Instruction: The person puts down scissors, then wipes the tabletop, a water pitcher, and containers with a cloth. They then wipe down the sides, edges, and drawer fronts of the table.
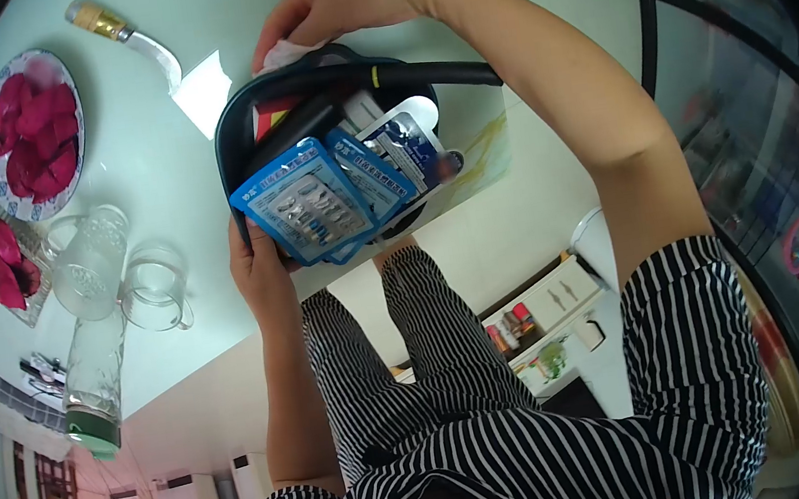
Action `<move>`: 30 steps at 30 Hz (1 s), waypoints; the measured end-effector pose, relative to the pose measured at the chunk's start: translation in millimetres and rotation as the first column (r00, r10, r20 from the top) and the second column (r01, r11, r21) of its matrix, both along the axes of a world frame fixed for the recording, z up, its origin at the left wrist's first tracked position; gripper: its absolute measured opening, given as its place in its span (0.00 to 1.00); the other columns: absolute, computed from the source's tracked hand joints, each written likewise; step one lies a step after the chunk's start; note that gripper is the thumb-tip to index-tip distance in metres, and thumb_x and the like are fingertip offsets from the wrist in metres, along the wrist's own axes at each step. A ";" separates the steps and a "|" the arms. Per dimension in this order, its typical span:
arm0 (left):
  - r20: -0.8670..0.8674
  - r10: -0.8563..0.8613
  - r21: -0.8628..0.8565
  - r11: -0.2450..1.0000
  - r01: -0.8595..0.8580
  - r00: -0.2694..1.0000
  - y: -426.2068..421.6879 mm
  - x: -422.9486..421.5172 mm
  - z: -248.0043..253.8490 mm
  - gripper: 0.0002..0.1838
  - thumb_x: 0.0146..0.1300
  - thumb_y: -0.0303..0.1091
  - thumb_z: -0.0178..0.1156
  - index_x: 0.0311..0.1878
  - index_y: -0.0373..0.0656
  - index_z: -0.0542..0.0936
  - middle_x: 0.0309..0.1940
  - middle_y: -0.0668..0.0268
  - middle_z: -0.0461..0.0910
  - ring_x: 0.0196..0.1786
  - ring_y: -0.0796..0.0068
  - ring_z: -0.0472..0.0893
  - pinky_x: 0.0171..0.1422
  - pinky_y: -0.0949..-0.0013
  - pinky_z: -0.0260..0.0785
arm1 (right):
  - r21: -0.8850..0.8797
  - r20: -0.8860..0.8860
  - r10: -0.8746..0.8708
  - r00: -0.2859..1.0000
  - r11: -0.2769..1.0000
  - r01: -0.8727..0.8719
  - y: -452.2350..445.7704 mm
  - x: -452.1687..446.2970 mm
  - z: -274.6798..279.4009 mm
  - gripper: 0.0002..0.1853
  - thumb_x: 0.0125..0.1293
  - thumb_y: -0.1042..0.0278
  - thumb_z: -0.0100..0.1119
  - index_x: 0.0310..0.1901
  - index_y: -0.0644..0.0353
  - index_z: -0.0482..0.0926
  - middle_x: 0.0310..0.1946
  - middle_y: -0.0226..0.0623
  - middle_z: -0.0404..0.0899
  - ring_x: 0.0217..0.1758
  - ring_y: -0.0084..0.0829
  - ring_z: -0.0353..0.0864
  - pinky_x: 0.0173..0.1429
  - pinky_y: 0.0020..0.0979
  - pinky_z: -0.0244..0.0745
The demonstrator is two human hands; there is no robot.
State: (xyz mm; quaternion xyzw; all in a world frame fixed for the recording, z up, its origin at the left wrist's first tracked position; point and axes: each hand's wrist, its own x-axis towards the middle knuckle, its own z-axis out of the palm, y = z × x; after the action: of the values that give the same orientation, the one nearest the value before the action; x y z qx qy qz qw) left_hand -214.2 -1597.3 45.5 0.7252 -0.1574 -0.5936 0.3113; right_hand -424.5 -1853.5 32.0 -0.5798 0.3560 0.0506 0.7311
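A dark basket [228,161] stands near the table's edge. In it are blue-edged blister packs of capsules [314,215], a dark-blue and white packet [410,152], a red and yellow item [271,117] and a black object. A black rod-like part [437,74] with a yellow band lies across its far side. My left hand [262,262] grips the basket's near left side, its fingers partly hidden. At the far rim, my right hand [313,10] is closed on a crumpled white tissue [285,55].
To the left are a patterned plate [40,201] with dark pink pieces, a glass dish [34,310] with more pieces, glass mugs [154,287] and a green-lidded glass bottle [93,376]. A curved knife [154,55] lies beside white paper [204,96].
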 end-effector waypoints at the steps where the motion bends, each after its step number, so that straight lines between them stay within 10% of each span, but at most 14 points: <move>1: -0.039 0.033 0.030 0.999 -0.031 0.999 1.6 0.4 -3.0 0.21 0.81 0.42 0.48 0.65 0.36 0.75 0.29 0.73 0.77 0.25 0.92 0.74 0.23 0.84 0.71 | 0.002 0.007 -0.020 1.000 1.000 0.020 3.9 -4.5 1.4 0.10 0.66 0.69 0.59 0.44 0.62 0.84 0.41 0.50 0.85 0.46 0.44 0.84 0.53 0.37 0.77; 3: -0.030 0.009 0.032 0.999 -0.008 1.000 3.1 1.9 -6.4 0.21 0.80 0.42 0.47 0.64 0.37 0.74 0.35 0.69 0.80 0.29 0.87 0.79 0.27 0.81 0.77 | -0.110 -0.338 0.192 0.921 0.964 -0.241 11.4 -17.0 6.3 0.17 0.70 0.69 0.56 0.59 0.54 0.82 0.48 0.31 0.85 0.52 0.25 0.81 0.61 0.26 0.75; 7: 0.010 -0.017 0.067 0.998 0.016 1.000 -2.6 0.2 -0.3 0.20 0.80 0.42 0.47 0.63 0.37 0.73 0.42 0.65 0.83 0.36 0.81 0.86 0.30 0.78 0.83 | 0.169 -0.374 0.325 0.869 0.945 -0.281 21.2 -94.1 0.3 0.16 0.70 0.67 0.58 0.57 0.54 0.83 0.46 0.33 0.86 0.51 0.27 0.82 0.62 0.27 0.75; 10: -0.008 -0.006 0.041 0.999 0.006 1.000 1.5 0.0 -2.8 0.19 0.80 0.42 0.47 0.63 0.38 0.74 0.43 0.64 0.83 0.37 0.81 0.85 0.30 0.77 0.83 | 0.264 -0.248 0.046 0.968 0.964 0.022 33.0 -109.5 -2.4 0.17 0.70 0.63 0.57 0.58 0.54 0.83 0.49 0.36 0.85 0.52 0.29 0.83 0.62 0.27 0.76; 12: 0.011 0.010 0.041 0.999 -0.010 1.000 -0.3 -4.8 -1.7 0.20 0.80 0.43 0.47 0.61 0.38 0.75 0.38 0.68 0.81 0.31 0.85 0.81 0.27 0.80 0.80 | -0.049 -0.194 -0.175 0.965 0.984 0.169 36.8 -78.2 9.6 0.19 0.71 0.60 0.55 0.60 0.54 0.82 0.53 0.37 0.84 0.56 0.30 0.82 0.65 0.28 0.74; 17: 0.006 0.048 0.061 0.997 -0.048 0.999 -4.9 -6.1 2.5 0.19 0.80 0.44 0.48 0.58 0.39 0.77 0.34 0.71 0.80 0.27 0.88 0.79 0.23 0.82 0.77 | 0.030 -0.209 -0.016 0.978 0.999 0.022 54.4 -74.6 -12.3 0.21 0.70 0.59 0.55 0.62 0.49 0.82 0.58 0.38 0.82 0.62 0.32 0.79 0.71 0.29 0.67; 22: 0.002 0.099 0.042 0.994 -0.099 0.995 -8.3 -16.8 8.4 0.18 0.80 0.44 0.48 0.57 0.39 0.77 0.35 0.70 0.81 0.29 0.85 0.82 0.24 0.80 0.78 | 0.025 -0.139 -0.367 0.920 0.927 0.374 145.0 -133.0 -12.2 0.20 0.73 0.69 0.56 0.64 0.56 0.78 0.56 0.34 0.82 0.61 0.24 0.78 0.65 0.26 0.73; 24: -0.011 0.140 0.055 0.989 -0.140 0.990 -11.7 -29.0 11.5 0.18 0.80 0.44 0.49 0.57 0.39 0.77 0.35 0.69 0.81 0.29 0.85 0.82 0.25 0.79 0.79 | 0.272 -0.227 -0.607 0.761 0.711 0.648 194.8 -119.0 -15.5 0.20 0.72 0.72 0.57 0.64 0.55 0.78 0.56 0.31 0.82 0.60 0.24 0.78 0.64 0.28 0.75; 28: -0.040 0.156 0.046 0.987 -0.154 0.987 -16.5 -39.0 7.0 0.17 0.79 0.44 0.50 0.57 0.41 0.77 0.36 0.68 0.81 0.31 0.83 0.82 0.27 0.76 0.82 | 0.188 -0.210 -0.854 0.476 0.443 0.877 281.4 -83.1 -16.2 0.19 0.70 0.73 0.58 0.62 0.61 0.78 0.56 0.33 0.82 0.58 0.26 0.79 0.63 0.30 0.76; 30: -0.081 0.151 0.063 0.987 -0.147 0.985 -21.7 -42.2 5.3 0.17 0.79 0.45 0.50 0.56 0.42 0.76 0.40 0.67 0.80 0.36 0.81 0.83 0.29 0.75 0.82 | 0.408 -0.343 -0.936 0.079 -0.073 0.910 306.3 -58.2 -16.3 0.18 0.68 0.78 0.57 0.60 0.60 0.77 0.50 0.32 0.82 0.54 0.26 0.81 0.58 0.30 0.78</move>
State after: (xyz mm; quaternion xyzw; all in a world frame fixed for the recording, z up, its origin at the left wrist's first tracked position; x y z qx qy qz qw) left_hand -256.4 -1619.0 50.8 0.7175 -0.0723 -0.6034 0.3405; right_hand -482.6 -1547.2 15.8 0.0477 0.6043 -0.3769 0.7004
